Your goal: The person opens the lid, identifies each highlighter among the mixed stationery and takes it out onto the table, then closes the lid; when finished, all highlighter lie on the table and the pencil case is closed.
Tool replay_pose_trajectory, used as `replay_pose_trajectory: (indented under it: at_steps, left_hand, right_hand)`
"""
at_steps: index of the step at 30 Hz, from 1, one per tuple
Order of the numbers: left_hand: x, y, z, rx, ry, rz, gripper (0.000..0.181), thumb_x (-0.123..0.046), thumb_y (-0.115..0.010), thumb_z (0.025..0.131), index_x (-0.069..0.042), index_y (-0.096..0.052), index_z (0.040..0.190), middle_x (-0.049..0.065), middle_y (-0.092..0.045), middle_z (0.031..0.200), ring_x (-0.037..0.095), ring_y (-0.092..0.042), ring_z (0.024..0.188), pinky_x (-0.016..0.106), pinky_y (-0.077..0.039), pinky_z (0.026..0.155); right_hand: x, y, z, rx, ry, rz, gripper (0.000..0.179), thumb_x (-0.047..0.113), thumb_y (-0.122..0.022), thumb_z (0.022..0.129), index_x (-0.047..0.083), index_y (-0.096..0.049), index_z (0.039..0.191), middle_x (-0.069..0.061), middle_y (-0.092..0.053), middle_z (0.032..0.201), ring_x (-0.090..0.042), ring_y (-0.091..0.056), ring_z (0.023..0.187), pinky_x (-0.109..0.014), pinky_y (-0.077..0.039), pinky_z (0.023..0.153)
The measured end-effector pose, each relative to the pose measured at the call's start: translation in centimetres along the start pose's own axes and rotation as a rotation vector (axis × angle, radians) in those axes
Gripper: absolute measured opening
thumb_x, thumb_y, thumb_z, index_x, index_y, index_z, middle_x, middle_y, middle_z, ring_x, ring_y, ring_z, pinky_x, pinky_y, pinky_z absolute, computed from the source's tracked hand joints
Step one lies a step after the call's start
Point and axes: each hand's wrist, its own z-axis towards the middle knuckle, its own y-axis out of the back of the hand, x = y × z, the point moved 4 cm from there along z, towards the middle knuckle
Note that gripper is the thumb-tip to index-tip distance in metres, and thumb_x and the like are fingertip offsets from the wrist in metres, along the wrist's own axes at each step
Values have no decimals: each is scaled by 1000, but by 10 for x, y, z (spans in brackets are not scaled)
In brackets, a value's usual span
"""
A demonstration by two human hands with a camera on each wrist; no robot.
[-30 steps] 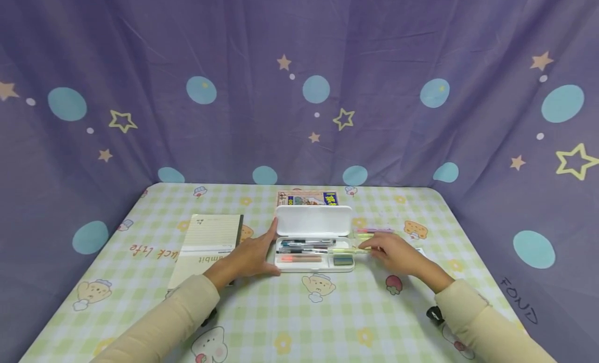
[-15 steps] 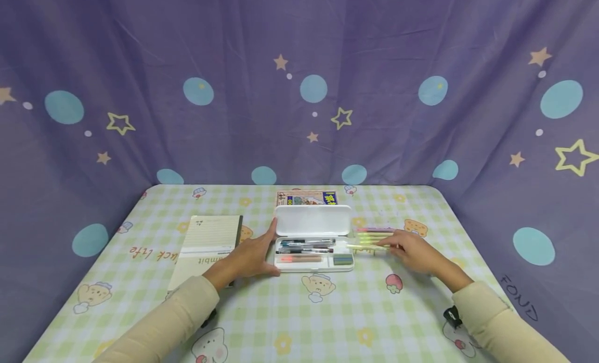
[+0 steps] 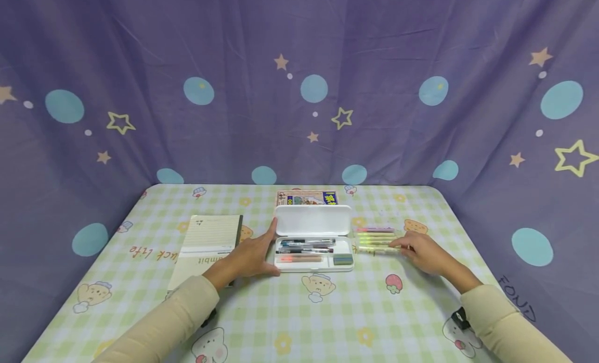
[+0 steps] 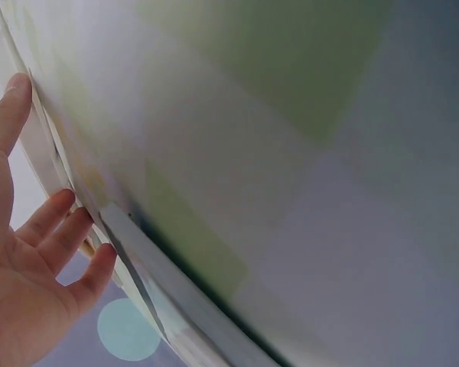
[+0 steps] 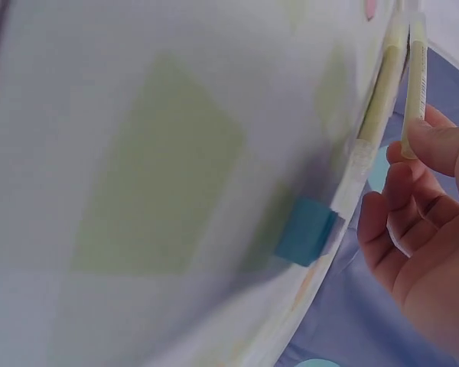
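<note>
A white pencil case [image 3: 313, 221] lies with its lid raised in the middle of the table. My left hand [image 3: 255, 255] rests at its left side, fingers spread along the edge, thumb by the front corner. Inside are several clear pens [image 3: 306, 245], a pink-tipped stick [image 3: 301, 259] and a small grey-green block [image 3: 343, 260]. Right of the case, my right hand [image 3: 423, 253] pinches the end of a pale yellow highlighter [image 5: 417, 84] between thumb and index finger. That highlighter is at the near side of a row of several highlighters [image 3: 376, 237], pink at the far side.
An open lined notebook [image 3: 210, 233] lies left of the case, partly under the left forearm. A printed booklet [image 3: 306, 197] shows behind the raised lid. A small blue block [image 5: 307, 231] stands on the checked tablecloth [image 3: 323, 321] near the right hand.
My right hand has drawn the yellow highlighter rightward, away from over the case's right edge, to the row of highlighters. My left hand has stayed at the case.
</note>
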Motion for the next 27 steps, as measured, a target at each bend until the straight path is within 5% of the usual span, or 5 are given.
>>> replay_pose_trajectory:
  at_steps: [14, 27]
  left_hand:
    - [1, 0, 0, -5, 15, 16, 144, -61, -85, 71, -12, 13, 163, 9, -51, 156, 35, -61, 130, 46, -45, 115]
    - [0, -1, 0, -6, 2, 10, 144, -62, -85, 71, -11, 13, 163, 9, -50, 156, 35, -65, 122, 46, -47, 113]
  right_hand:
    - [1, -3, 4, -26, -56, -98, 13, 8, -75, 90, 13, -75, 103, 6, -69, 89, -9, -63, 80, -30, -53, 69]
    - [-1, -10, 9, -73, -151, -170, 18, 20, -83, 84, 19, -66, 86, 8, -61, 78, -5, -52, 67, -28, -45, 61]
